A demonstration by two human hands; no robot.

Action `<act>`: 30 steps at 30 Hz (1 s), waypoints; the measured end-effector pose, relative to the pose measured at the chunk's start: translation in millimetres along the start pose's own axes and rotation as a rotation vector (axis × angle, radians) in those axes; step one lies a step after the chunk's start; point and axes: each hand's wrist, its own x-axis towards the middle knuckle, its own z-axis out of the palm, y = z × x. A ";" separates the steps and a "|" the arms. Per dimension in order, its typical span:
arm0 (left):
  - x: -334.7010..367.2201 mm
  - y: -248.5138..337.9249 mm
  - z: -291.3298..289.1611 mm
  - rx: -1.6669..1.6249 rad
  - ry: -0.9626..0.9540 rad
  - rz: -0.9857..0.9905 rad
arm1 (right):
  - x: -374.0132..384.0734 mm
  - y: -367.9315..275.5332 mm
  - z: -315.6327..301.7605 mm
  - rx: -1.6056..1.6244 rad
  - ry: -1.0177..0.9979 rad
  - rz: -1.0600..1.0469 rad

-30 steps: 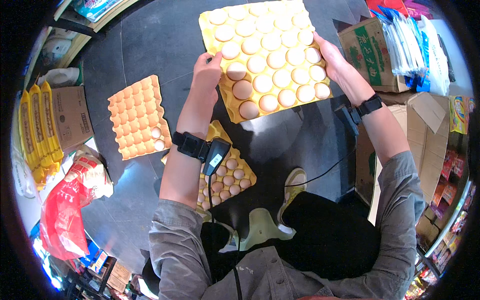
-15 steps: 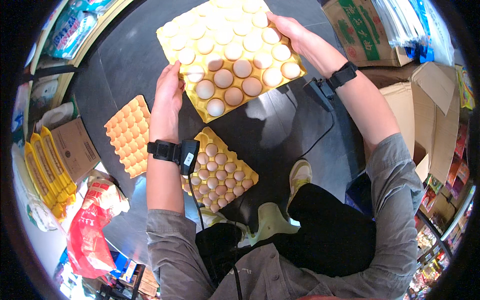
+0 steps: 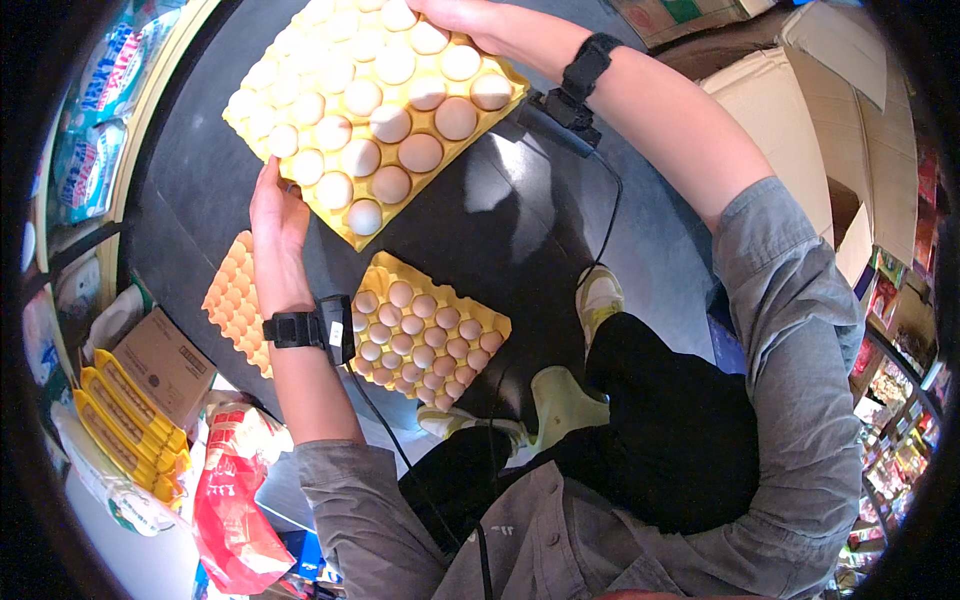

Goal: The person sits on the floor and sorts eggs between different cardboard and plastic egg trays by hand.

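Note:
Between my two hands I hold up a yellow egg tray point(image 3: 405, 208) filled with eggs, tilted, its far part washed out by bright light. My left hand point(image 3: 278, 212) grips its near left edge, the thumb on the rim and the other fingers partly beneath. Round the far right edge closes my right hand point(image 3: 462, 20), its fingertips cut off at the picture's top. Below, a second yellow egg tray point(image 3: 492, 322) with eggs rests on the floor close to my feet. An orange, eggless tray point(image 3: 232, 290) lies beside it on the left, partly behind my left forearm.
A red and white bag point(image 3: 240, 500), yellow packages point(image 3: 130, 420) and a brown carton point(image 3: 165, 365) stand at the left. Shelves with blue packs point(image 3: 100, 130) line the far left. Open cardboard boxes point(image 3: 780, 120) are at the right. A pale green stool point(image 3: 565, 405) stands between my legs.
The held tray and both hands have moved left and slightly up in the picture. The view has shifted too. Both hands keep their hold; the floor trays stay put.

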 end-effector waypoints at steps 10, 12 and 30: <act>-19.4 -2.6 15.8 0.007 -0.014 0.058 | -5.5 2.1 -5.0 -0.091 0.050 -0.025; -19.6 -4.3 14.4 -0.003 -0.002 0.045 | -8.4 4.0 -5.3 -0.122 0.072 -0.028; -21.2 -8.1 11.4 -0.057 -0.088 0.102 | -14.0 11.7 -8.5 0.010 0.035 -0.125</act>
